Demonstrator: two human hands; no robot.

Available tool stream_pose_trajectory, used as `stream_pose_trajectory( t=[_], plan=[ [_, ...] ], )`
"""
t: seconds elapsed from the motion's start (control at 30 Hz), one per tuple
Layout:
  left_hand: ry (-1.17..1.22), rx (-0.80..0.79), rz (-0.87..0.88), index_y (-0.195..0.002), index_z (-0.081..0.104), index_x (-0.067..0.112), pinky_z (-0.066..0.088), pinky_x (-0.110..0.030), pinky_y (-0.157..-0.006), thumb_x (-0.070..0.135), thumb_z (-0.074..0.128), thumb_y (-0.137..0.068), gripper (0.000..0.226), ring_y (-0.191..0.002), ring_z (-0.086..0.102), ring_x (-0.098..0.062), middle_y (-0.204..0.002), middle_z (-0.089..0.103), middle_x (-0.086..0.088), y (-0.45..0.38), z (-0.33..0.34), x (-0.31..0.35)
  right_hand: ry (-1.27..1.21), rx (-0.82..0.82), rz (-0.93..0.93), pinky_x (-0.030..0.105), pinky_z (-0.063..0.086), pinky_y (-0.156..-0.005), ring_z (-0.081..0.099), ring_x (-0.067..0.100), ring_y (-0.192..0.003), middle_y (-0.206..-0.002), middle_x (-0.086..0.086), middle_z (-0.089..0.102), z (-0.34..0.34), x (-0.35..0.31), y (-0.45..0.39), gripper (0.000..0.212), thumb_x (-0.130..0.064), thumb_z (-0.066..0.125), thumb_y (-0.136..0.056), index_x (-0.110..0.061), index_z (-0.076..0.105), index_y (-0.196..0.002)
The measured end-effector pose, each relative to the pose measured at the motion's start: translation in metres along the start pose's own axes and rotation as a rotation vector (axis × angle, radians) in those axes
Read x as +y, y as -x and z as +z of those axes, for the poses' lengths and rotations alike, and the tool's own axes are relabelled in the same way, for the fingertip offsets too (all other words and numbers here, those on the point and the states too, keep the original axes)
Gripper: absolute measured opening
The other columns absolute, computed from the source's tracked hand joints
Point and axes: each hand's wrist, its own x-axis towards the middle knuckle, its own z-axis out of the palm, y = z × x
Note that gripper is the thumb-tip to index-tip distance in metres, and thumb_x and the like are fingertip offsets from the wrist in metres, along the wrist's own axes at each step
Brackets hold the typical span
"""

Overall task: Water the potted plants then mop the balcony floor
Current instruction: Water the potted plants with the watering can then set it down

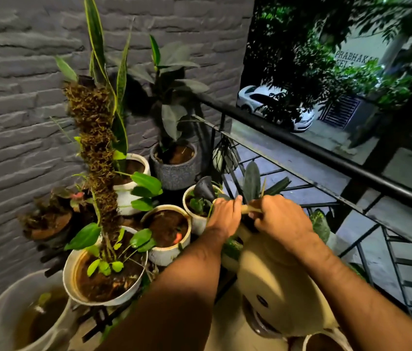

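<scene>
Together, we hold a cream watering can point(278, 282) with both hands out over the pots. Our left hand point(225, 215) and right hand point(282, 219) both curl round its thin spout point(250, 210), close together, near the far end. The dark rose point(205, 190) at the tip sits over a small white pot point(194, 221) beside the black railing point(326, 153) on the right. Left of it stands another white pot point(167, 252) of bare soil, and nearer left a wide pot point(73, 287) with a moss pole point(96, 148) rising from it. Far off, a grey pot point(177, 173) stands against the grey brick wall point(22, 97). Beyond the railing a white car point(273, 105) is parked below.
</scene>
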Motion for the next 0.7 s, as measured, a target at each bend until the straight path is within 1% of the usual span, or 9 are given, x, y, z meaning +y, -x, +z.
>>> stream_pose_trajectory(
  t=[0.07, 0.13, 0.27, 0.33, 0.4, 0.47, 0.53, 0.63, 0.7],
  plan=[
    [0.020, 0.012, -0.029, -0.119, 0.057, -0.009, 0.052, -0.039, -0.077, 0.003, 0.039, -0.083, 0.042, -0.073, 0.064, -0.040, -0.082, 0.067, -0.022, -0.022, 0.003, 0.001, 0.020, 0.008, 0.019, 0.039, 0.045, -0.066, 0.062, 0.030, -0.083, -0.091, 0.008, 0.061, -0.001, 0.011, -0.021, 0.031, -0.044, 0.059, -0.093, -0.018, 0.045, -0.085],
    [0.021, 0.005, -0.016, -0.127, 0.050, -0.014, 0.046, -0.050, -0.088, -0.001, 0.045, -0.086, 0.044, -0.086, 0.061, -0.048, -0.095, 0.065, -0.031, -0.044, 0.005, -0.001, 0.057, 0.027, 0.024, 0.039, 0.046, -0.063, 0.063, 0.032, -0.081, -0.090, 0.009, 0.062, 0.000, 0.023, -0.041, 0.031, -0.046, 0.059, -0.093, -0.016, 0.053, -0.087],
    [0.224, -0.062, -0.090, -0.109, 0.064, -0.012, 0.054, -0.036, -0.062, -0.002, 0.083, -0.054, 0.059, -0.061, 0.063, -0.038, -0.072, 0.066, -0.020, -0.093, 0.022, -0.013, 0.117, 0.040, 0.044, 0.038, 0.037, -0.067, 0.062, 0.035, -0.096, -0.102, 0.011, 0.063, -0.006, 0.038, -0.080, 0.027, -0.039, 0.057, -0.095, -0.014, 0.060, -0.106],
    [0.380, -0.091, -0.153, -0.112, 0.062, -0.013, 0.054, -0.037, -0.062, -0.005, 0.084, -0.054, 0.062, -0.061, 0.062, -0.039, -0.073, 0.066, -0.022, -0.118, 0.024, -0.020, 0.138, 0.035, 0.069, 0.038, 0.036, -0.068, 0.061, 0.036, -0.096, -0.102, 0.013, 0.063, -0.011, 0.042, -0.099, 0.029, -0.040, 0.056, -0.095, -0.012, 0.060, -0.103],
    [0.298, -0.110, -0.146, -0.128, 0.050, -0.012, 0.051, -0.042, -0.078, -0.004, 0.071, -0.073, 0.059, -0.080, 0.062, -0.044, -0.091, 0.065, -0.027, -0.133, 0.020, -0.019, 0.177, 0.051, 0.105, 0.038, 0.041, -0.068, 0.063, 0.035, -0.094, -0.101, 0.013, 0.064, -0.014, 0.048, -0.119, 0.029, -0.040, 0.057, -0.094, -0.011, 0.060, -0.100],
    [0.209, -0.052, -0.038, -0.144, 0.029, -0.005, 0.038, -0.045, -0.096, 0.004, 0.050, -0.093, 0.057, -0.106, 0.053, -0.043, -0.115, 0.058, -0.027, -0.151, 0.026, -0.019, 0.202, 0.058, 0.149, 0.038, 0.042, -0.067, 0.064, 0.036, -0.093, -0.100, 0.013, 0.064, -0.015, 0.052, -0.137, 0.024, -0.036, 0.059, -0.092, -0.013, 0.060, -0.099],
    [0.168, -0.057, -0.060, -0.149, 0.019, 0.001, 0.032, -0.044, -0.099, 0.013, 0.042, -0.098, 0.057, -0.114, 0.047, -0.041, -0.124, 0.052, -0.024, -0.170, 0.027, -0.023, 0.217, 0.061, 0.175, 0.037, 0.040, -0.065, 0.065, 0.036, -0.091, -0.099, 0.012, 0.065, -0.017, 0.055, -0.156, 0.019, -0.033, 0.061, -0.090, -0.016, 0.063, -0.099],
    [0.222, -0.063, -0.183, -0.129, 0.050, 0.009, 0.036, -0.046, -0.094, 0.035, 0.027, -0.104, 0.043, -0.112, 0.047, -0.036, -0.112, 0.058, -0.023, -0.190, 0.033, -0.025, 0.230, 0.034, 0.158, 0.037, 0.046, -0.068, 0.066, 0.033, -0.094, -0.104, 0.009, 0.067, -0.021, 0.057, -0.183, 0.023, -0.034, 0.062, -0.090, -0.022, 0.067, -0.109],
    [0.371, 0.003, -0.259, -0.104, 0.060, 0.010, 0.039, -0.045, -0.092, 0.046, 0.014, -0.102, 0.059, -0.108, 0.049, -0.032, -0.100, 0.062, -0.021, -0.195, 0.042, -0.030, 0.237, -0.010, 0.124, 0.038, 0.050, -0.073, 0.066, 0.031, -0.096, -0.107, 0.009, 0.066, -0.026, 0.059, -0.202, 0.028, -0.034, 0.064, -0.090, -0.020, 0.067, -0.113]
  ],
)
